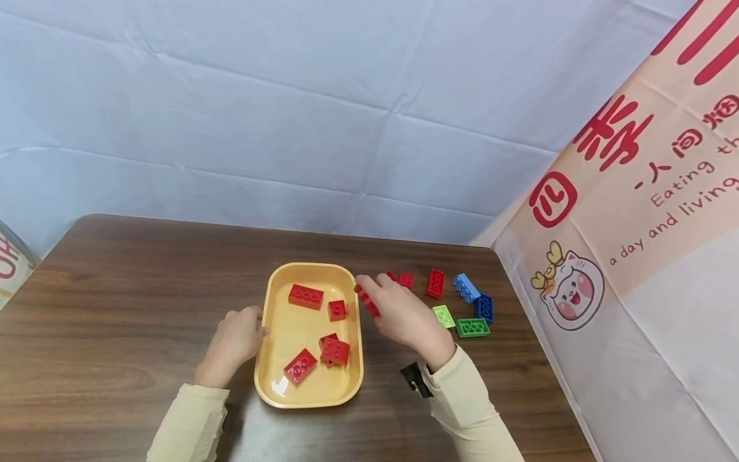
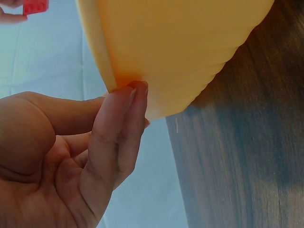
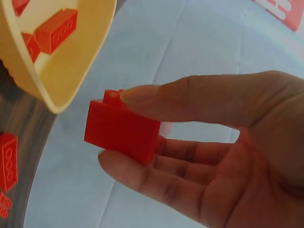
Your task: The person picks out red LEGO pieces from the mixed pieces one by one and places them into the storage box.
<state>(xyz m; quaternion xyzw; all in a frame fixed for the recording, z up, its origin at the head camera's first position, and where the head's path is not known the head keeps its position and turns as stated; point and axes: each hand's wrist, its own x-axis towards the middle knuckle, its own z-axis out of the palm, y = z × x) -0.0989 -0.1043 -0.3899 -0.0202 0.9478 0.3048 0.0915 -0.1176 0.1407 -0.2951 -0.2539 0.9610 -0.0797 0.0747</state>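
Observation:
My left hand (image 1: 232, 341) is at the left side of a yellow tray (image 1: 294, 332). In the left wrist view its thumb and fingers pinch the tray's rim (image 2: 97, 45). Just above the tray's right edge, my right hand (image 1: 404, 316) holds a red toy brick (image 3: 124, 132) between thumb and fingers, its studs partly covered by the thumb. Several red bricks lie in the tray, among them a long one (image 1: 306, 296), a small one (image 1: 337, 310) and one (image 1: 301, 366) near the front. Another brick (image 1: 336, 351) rests tilted on a partly hidden one.
Right of the tray, on the brown table (image 1: 144, 308), lie a red brick (image 1: 435, 283), a light blue brick (image 1: 466, 288), a dark blue brick (image 1: 484, 308), a green brick (image 1: 473, 328) and a lime brick (image 1: 443, 316). A pale cloth (image 1: 260, 128) hangs behind the table.

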